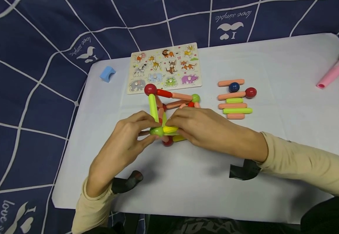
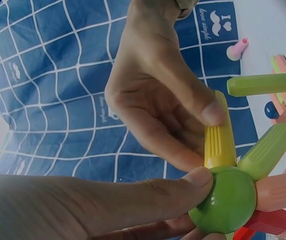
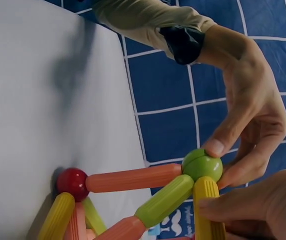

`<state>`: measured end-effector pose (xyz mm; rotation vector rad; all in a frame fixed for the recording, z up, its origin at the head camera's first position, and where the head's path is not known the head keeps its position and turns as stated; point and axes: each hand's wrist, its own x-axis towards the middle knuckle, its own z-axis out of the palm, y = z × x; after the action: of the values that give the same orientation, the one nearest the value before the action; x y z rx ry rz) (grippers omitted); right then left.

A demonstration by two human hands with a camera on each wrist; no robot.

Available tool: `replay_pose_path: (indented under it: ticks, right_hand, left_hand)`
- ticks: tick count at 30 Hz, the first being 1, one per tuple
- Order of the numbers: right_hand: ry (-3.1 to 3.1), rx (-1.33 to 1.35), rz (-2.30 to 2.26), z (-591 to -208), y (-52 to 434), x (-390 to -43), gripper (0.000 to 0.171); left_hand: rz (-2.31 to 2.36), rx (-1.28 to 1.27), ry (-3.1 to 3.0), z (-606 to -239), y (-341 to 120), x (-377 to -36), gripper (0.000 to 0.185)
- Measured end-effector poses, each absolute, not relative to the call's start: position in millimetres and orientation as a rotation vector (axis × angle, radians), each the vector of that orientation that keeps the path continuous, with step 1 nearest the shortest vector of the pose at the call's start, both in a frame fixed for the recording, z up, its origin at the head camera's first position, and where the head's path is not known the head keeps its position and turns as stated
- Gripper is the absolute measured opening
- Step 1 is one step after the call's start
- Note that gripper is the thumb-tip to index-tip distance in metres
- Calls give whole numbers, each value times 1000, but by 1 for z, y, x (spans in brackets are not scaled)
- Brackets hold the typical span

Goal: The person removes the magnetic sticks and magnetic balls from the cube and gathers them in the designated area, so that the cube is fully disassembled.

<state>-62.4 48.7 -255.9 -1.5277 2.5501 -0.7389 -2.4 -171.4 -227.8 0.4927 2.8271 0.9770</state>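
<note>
The left hand (image 1: 121, 143) pinches a green ball (image 1: 156, 131), the right hand (image 1: 203, 126) a yellow rod (image 1: 169, 129) touching it: joining, I'd say, needing steady alignment next.

Behind ball-and-stick frame (image 1: 179, 104), on tbl (image 1: 286, 97): puzzle board (image 1: 162, 69); L of board, block (image 1: 108, 73); R of frame, loose rods (image 1: 235, 106) w/ 2 balls (image 1: 250, 93).

Held ball (image 2: 227, 200): plain green. Held stick (image 2: 220, 146): yellow. Cloth (image 1: 5, 97): navy, white grid. Tabletop (image 1: 283, 84): white. Sleeves (image 1: 304, 162): beige.
</note>
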Motion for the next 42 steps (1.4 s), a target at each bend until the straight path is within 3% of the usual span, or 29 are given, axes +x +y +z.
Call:
replay_pose_path:
  ticks: [11, 20, 30, 35, 42]
  right_hand:
    - [2458, -1517, -774, -255, 58, -68, 31]
    - [2705, -1370, -975, -250, 108, -91, 37]
    - [2804, -915, -806, -313, 166, -99, 35]
    - [2794, -898, -734, -345, 173, -96, 29]
    - [2844, -977, -721, -361, 172, -93, 21]
  left_hand:
    - [987, 472, 2800, -229, -172, -2, 31]
    - [975, 472, 2828, -229, -173, 0, 30]
    - [957, 496, 2839, -228, -174, -1, 29]
    - [942, 490, 2852, -228, -173, -1, 29]
    - [979, 492, 2841, -230, -172, -2, 29]
